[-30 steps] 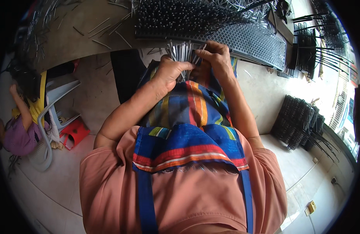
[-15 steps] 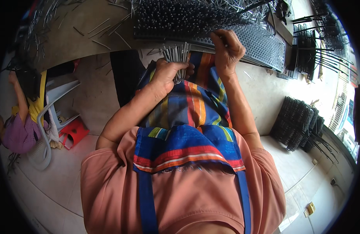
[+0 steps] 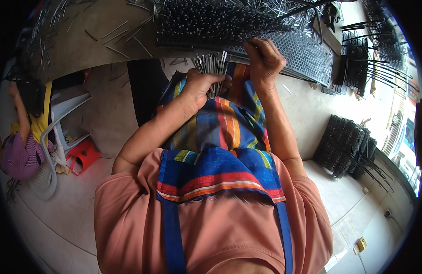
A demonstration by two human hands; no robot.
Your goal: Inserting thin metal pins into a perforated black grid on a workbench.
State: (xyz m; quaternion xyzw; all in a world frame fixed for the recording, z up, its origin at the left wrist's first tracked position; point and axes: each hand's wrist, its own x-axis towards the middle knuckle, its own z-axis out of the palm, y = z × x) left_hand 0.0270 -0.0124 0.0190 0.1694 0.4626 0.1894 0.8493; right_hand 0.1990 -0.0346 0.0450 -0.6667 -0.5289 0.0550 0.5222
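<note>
My left hand (image 3: 198, 86) is closed around a bundle of thin grey metal rods (image 3: 211, 63), held roughly upright above my lap. The rods' upper ends fan out past the thumb. To its right, my right hand (image 3: 268, 63) is raised at the near edge of a perforated metal tray (image 3: 307, 51). Its thumb and fingertips are pinched together; whatever lies between them is too small to make out. Many dark rods (image 3: 206, 25) stand upright in the holes over the tray's left and middle part, while bare holes show at its right end.
Loose rods (image 3: 118, 35) lie scattered on the brown table (image 3: 87, 50), with a heap (image 3: 284, 9) behind the tray. Dark racks (image 3: 355, 64) stand at the right. Stacked black wire pieces (image 3: 343, 146) rest on the floor. At left, another person (image 3: 21, 155) is near a grey chair (image 3: 51, 150) and red container (image 3: 84, 156).
My left hand and the bundle have shifted slightly to the right. My right hand has moved a little left and down, its fingers still pinched.
</note>
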